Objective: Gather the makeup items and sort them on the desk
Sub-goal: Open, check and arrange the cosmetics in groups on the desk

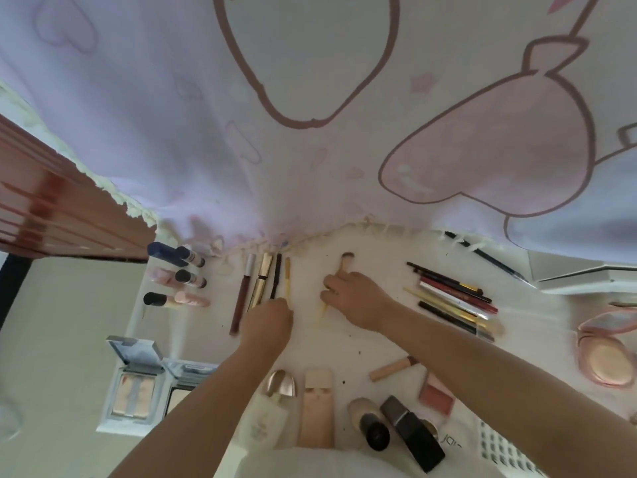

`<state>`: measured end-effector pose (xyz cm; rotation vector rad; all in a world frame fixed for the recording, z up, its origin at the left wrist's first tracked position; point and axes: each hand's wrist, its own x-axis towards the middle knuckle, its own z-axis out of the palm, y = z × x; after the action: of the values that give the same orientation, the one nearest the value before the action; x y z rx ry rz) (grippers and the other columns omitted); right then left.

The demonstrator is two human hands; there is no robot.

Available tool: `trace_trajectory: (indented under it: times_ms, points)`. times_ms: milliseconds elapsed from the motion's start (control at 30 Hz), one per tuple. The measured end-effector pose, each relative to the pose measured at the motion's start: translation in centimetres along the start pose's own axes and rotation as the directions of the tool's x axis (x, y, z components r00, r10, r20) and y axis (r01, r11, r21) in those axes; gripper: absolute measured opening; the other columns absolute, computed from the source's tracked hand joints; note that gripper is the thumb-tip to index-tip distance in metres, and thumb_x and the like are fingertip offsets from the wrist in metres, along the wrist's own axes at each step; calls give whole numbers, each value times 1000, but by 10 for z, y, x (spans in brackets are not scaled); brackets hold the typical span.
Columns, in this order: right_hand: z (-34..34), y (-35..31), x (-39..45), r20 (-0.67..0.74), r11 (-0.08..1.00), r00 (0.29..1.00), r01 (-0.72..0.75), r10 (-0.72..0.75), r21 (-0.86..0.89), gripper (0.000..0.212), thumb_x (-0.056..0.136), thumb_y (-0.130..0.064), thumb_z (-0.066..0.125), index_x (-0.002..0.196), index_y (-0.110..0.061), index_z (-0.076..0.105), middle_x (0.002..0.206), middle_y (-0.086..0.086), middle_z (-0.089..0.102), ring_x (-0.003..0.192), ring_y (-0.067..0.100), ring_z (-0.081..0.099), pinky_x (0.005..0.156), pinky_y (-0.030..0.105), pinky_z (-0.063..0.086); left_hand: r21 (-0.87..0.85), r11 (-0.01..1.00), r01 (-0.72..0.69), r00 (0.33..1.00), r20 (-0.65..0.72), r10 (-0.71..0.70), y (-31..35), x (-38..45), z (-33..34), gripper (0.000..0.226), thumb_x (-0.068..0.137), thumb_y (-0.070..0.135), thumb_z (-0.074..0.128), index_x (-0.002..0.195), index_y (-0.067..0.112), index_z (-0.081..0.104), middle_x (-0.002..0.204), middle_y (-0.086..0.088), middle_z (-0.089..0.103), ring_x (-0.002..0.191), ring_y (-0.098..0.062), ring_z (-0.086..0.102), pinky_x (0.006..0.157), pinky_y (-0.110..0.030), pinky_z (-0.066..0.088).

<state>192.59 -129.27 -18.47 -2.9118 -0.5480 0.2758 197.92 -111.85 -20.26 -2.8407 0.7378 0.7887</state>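
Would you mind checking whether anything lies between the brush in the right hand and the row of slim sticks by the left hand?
Nothing visible does. The right hand grips the brush, and only bare white cloth lies between it and the thin gold stick ending the row, where the left hand rests.

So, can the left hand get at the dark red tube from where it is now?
Probably yes: the left hand rests right beside the dark red tube, which lies uncovered on the cloth.
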Motion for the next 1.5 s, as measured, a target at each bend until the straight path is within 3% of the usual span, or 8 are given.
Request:
trace_trajectory:
  times_ms: [167, 533, 800, 1000, 1133, 1233, 1400, 1500]
  points:
    - [23, -5, -4, 125, 969, 983, -155, 132, 194, 47, 92, 0, 33, 138, -9, 34, 143, 12, 33, 119, 26, 40, 93, 39, 37, 16, 998, -56, 993, -102, 57, -9, -11, -6, 32, 96, 33, 31, 99, 10, 52, 99, -5, 60, 90, -23, 60, 62, -28, 36]
    - [14, 20, -131, 434, 977, 878, -210, 200, -26, 27, 87, -29, 47, 111, -20, 56, 115, -2, 53, 109, 16, 42, 98, 28, 31, 13, 923, -384, 920, -78, 384, 54, -33, -14, 26, 96, 23, 30, 106, 8, 49, 106, -7, 55, 94, -23, 53, 65, -29, 36]
    - [14, 8, -117, 323, 973, 917, -214, 232, -91, 20, 89, -14, 45, 105, -16, 56, 108, 0, 54, 104, 18, 44, 93, 30, 33, -47, 919, -390, 920, 23, 392, 67, -57, -10, 30, 96, 25, 33, 118, 10, 47, 116, -7, 51, 102, -22, 51, 76, -29, 40]
    - [-36, 5, -122, 109, 801, 928, -364, 357, 476, 20, 91, -19, 50, 103, -10, 63, 86, -5, 59, 79, 9, 52, 69, 14, 35, -274, 860, -430, 882, 74, 465, 80, -67, -28, 52, 94, 36, 43, 138, 11, 31, 136, -6, 42, 124, -20, 40, 100, -27, 32]
    - [-79, -2, -127, -28, 539, 843, -317, 538, 781, 14, 92, -15, 48, 84, -21, 58, 61, -11, 49, 50, -6, 48, 54, 11, 39, -300, 801, -518, 855, -177, 487, 98, -74, -64, 18, 97, 22, 36, 103, 8, 44, 87, -1, 48, 85, -28, 51, 63, -22, 31]
    - [-113, -10, -125, -44, 438, 741, -347, 670, 829, 27, 95, -31, 37, 75, -15, 47, 52, -6, 41, 38, 2, 42, 48, 16, 35, -177, 811, -557, 792, -407, 455, 108, -83, -97, 23, 97, 23, 31, 109, 8, 44, 96, -7, 51, 78, -23, 45, 63, -26, 28]
    - [-168, -17, -135, -136, 396, 598, -327, 790, 858, 57, 92, -43, 36, 48, -11, 54, 29, -9, 27, 25, 6, 29, 44, 20, 27, 36, 778, -627, 651, -526, 548, 114, -110, -143, 27, 97, 32, 26, 106, 11, 41, 84, 0, 52, 68, -23, 52, 56, -22, 31]
    - [-186, -26, -151, -379, 600, 610, -204, 696, 774, 62, 95, -31, 37, 35, -28, 54, 28, -8, 32, 29, 6, 33, 41, 12, 26, -60, 670, -740, 605, -493, 625, 114, -134, -167, 19, 96, 34, 26, 81, 25, 32, 62, 11, 39, 51, -7, 37, 50, -17, 34]
